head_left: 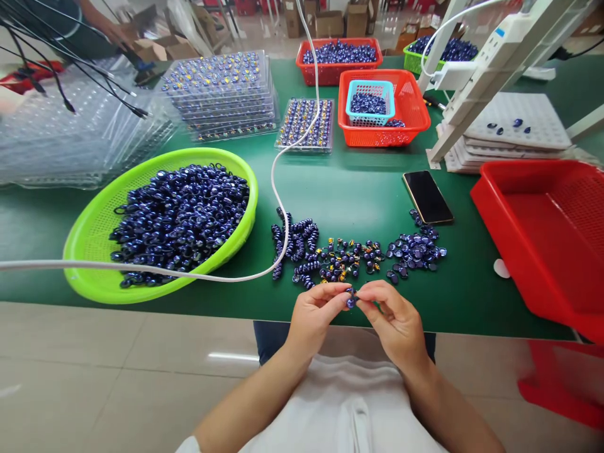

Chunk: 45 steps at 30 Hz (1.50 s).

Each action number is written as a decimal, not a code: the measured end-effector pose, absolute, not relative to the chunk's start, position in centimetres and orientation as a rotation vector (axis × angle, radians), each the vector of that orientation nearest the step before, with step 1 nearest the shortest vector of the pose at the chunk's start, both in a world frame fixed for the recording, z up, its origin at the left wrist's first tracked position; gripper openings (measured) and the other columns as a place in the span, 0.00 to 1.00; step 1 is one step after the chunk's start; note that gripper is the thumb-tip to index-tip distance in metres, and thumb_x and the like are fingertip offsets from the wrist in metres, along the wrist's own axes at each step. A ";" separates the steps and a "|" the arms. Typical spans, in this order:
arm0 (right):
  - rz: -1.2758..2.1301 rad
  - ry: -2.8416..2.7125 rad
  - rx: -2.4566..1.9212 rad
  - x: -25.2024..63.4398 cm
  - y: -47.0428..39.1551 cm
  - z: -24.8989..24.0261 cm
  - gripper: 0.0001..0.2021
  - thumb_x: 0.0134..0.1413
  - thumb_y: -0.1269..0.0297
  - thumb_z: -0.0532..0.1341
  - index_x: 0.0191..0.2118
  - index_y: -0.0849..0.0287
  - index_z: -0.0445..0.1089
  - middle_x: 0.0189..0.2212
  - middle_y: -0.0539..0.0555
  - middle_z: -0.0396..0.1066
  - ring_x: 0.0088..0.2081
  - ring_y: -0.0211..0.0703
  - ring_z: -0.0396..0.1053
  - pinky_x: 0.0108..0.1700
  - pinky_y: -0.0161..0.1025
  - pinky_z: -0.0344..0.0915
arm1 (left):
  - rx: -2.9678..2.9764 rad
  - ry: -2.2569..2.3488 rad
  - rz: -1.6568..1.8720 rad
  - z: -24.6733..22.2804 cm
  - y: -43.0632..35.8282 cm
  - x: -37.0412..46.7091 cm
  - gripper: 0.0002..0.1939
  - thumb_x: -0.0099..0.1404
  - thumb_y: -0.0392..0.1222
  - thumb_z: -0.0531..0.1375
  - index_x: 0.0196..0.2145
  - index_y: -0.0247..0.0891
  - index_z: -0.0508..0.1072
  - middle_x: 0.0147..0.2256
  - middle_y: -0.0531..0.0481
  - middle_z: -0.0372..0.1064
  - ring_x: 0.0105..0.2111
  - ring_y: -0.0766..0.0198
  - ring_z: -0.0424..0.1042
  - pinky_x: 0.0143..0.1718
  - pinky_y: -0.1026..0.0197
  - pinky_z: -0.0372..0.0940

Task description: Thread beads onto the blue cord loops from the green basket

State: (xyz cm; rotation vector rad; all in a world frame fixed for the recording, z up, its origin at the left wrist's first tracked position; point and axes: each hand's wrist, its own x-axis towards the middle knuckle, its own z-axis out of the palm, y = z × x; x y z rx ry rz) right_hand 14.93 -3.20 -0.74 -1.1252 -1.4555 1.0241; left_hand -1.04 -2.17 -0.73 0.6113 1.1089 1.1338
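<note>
At the table's front edge, my left hand (317,314) pinches a small shiny dark blue piece (350,298) between thumb and fingertips. My right hand (394,316) is closed on the same piece from the right side, its fingertips almost meeting those of the left. Just beyond the hands lie small blue and gold parts (346,259). Stacked dark blue rings (297,242) are to their left, and a pile of flat oval blue pieces (418,250) is to their right.
A green basket (75,245) full of dark blue rings stands at left. A phone (428,197) and a red bin (538,233) are at right. Trays (226,94) and red baskets (346,129) stand behind. A white cable (278,182) hangs across the view.
</note>
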 end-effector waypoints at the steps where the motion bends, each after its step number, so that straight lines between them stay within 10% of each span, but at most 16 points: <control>1: 1.051 -1.424 -1.137 14.9 -3.2 -0.7 0.05 0.61 0.69 0.63 0.41 0.51 0.73 0.38 0.51 0.72 0.40 0.41 0.73 0.42 0.37 0.72 | 0.628 1.121 1.136 -0.6 -2.2 -1.0 0.10 0.51 0.42 0.73 0.32 0.38 0.84 0.29 0.49 0.80 0.27 0.66 0.76 0.32 0.65 0.72; 45: 1.512 -1.064 -0.928 14.7 -3.5 -1.6 0.09 0.61 0.66 0.63 0.45 0.48 0.77 0.36 0.50 0.66 0.31 0.33 0.70 0.27 0.29 0.74 | 1.753 0.972 1.410 -0.1 -3.0 -1.0 0.18 0.64 0.24 0.59 0.48 0.39 0.75 0.37 0.45 0.77 0.34 0.64 0.77 0.35 0.64 0.73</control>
